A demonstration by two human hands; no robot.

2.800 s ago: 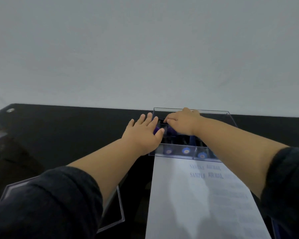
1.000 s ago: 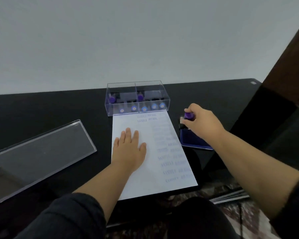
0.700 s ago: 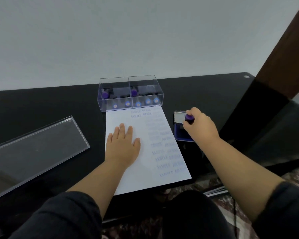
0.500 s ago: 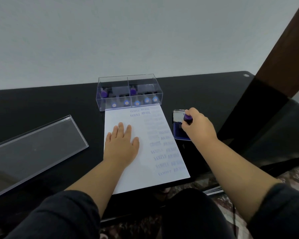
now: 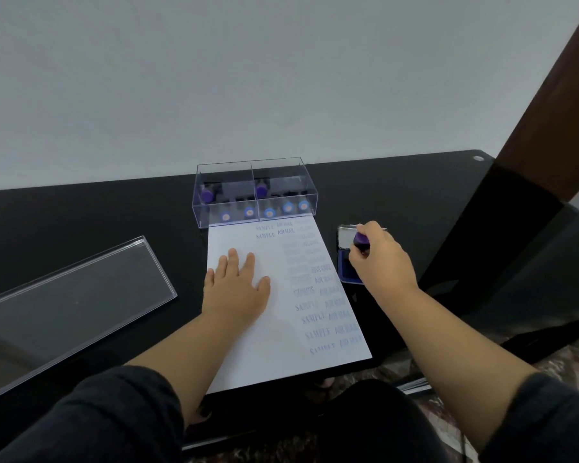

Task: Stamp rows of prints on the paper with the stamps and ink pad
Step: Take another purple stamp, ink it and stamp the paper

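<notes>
Black table (image 5: 398,192), paper (image 5: 281,335) lengthwise away; left hand (image 5: 236,292) flat, right hand (image 5: 380,262) pinching upright stamp (image 5: 361,240).

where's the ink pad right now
In the head view the blue ink pad lies on the black table, just right of the white paper, partly under the right hand holding a purple-handled stamp.

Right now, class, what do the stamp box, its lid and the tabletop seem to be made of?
Stamp box: clear, glossy, probably acrylic; the stamps show through its walls.
Lid: the same clear plastic; the dark table shows through it.
Tabletop: black and glossy, perhaps glass or lacquer; it mirrors its surroundings.
</notes>
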